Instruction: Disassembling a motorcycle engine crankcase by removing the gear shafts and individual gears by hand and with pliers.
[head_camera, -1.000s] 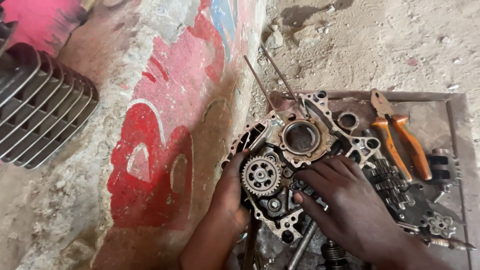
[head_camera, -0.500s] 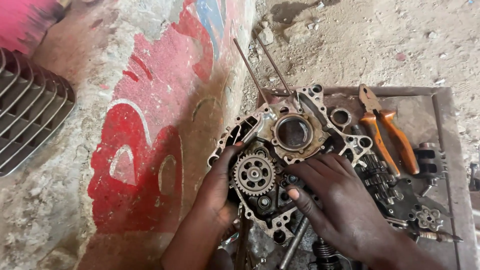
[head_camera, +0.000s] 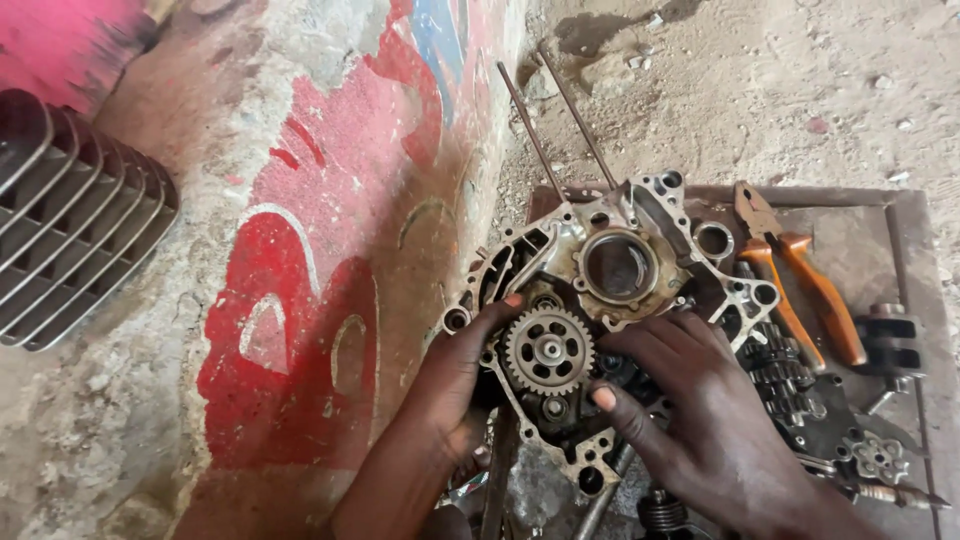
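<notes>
Below, my left hand (head_camera: 455, 385) grips the left edge of the engine crankcase (head_camera: 600, 300) on the metal tray (head_camera: 905, 215); my right hand (head_camera: 700, 410) lies spread over its right half, apparently pressing. I judge oily fingers could slip into the toothed gear (head_camera: 547, 351), or the case tip against the pliers (head_camera: 795, 275).

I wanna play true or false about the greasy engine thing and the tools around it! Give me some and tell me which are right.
1. Both hands touch the engine case. True.
2. The toothed gear lies far off on the sand. False: it sits on the case, between the left hand and right hand.
3. The pliers have orange handles. True.
4. The right hand holds the pliers. False: they lie untouched in the metal tray.
</notes>
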